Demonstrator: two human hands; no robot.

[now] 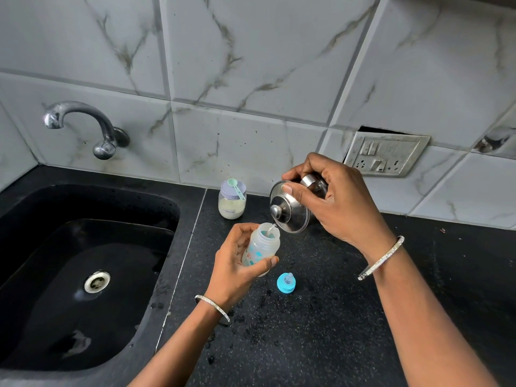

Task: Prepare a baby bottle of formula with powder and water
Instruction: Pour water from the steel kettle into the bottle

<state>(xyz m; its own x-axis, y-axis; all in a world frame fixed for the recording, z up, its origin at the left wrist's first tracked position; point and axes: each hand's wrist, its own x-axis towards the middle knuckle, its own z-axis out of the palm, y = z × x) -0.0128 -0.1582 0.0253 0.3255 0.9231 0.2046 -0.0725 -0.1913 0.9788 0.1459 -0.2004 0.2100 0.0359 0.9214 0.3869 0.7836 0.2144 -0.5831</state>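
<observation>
My left hand (237, 263) grips an open, clear baby bottle (262, 245) with blue and red print, held above the black counter. My right hand (335, 199) holds a small steel jug (290, 210) tipped over on its side, thumb pressing its knobbed lid. A thin stream of water runs from the jug's rim into the bottle's mouth. The blue teat cap (286, 282) lies on the counter just right of the bottle. A formula jar (231, 203) with a lilac lid and a green scoop on top stands by the wall.
A black sink (83, 275) with a steel drain fills the left side, under a chrome tap (83, 124) on the tiled wall. Water drops speckle the black counter (321, 317). A switch plate (386, 156) sits on the wall at right.
</observation>
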